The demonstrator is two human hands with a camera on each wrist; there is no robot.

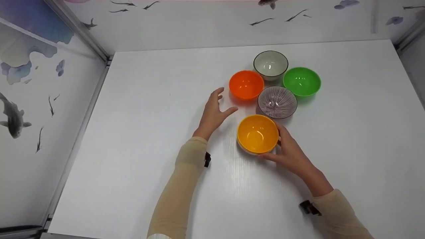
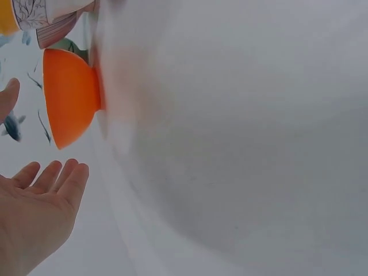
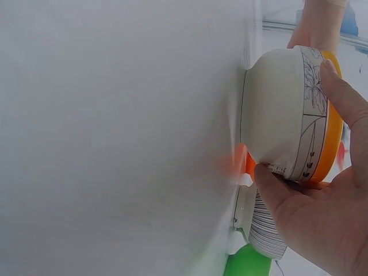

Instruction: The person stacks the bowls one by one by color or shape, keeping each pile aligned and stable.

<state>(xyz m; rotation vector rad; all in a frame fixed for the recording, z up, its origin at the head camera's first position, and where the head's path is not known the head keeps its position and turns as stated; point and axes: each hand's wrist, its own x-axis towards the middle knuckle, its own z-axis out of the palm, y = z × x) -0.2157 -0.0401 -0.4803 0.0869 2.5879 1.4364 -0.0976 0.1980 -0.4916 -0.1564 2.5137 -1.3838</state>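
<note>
R hand grips white bowl w/ yellow bowl nested inside, prob. to steady both; they're farther from table's far edge than orange bowl; L hand wide, holding nil, nr latter.

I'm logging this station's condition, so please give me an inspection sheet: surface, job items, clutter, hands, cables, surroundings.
Surface: white table, bearing shadows and soft reflections.
Job's things: yellow bowl nested in a white patterned bowl; beyond them, close together, an orange bowl, a striped bowl, a green bowl and a dark-rimmed bowl, all upright.
Clutter: nothing seen.
Left hand: open beside the orange bowl, not touching it.
Right hand: grips the nested pair from its right side.
Cables: nothing seen.
Surroundings: white back panel and left panel, printed with fish.
</note>
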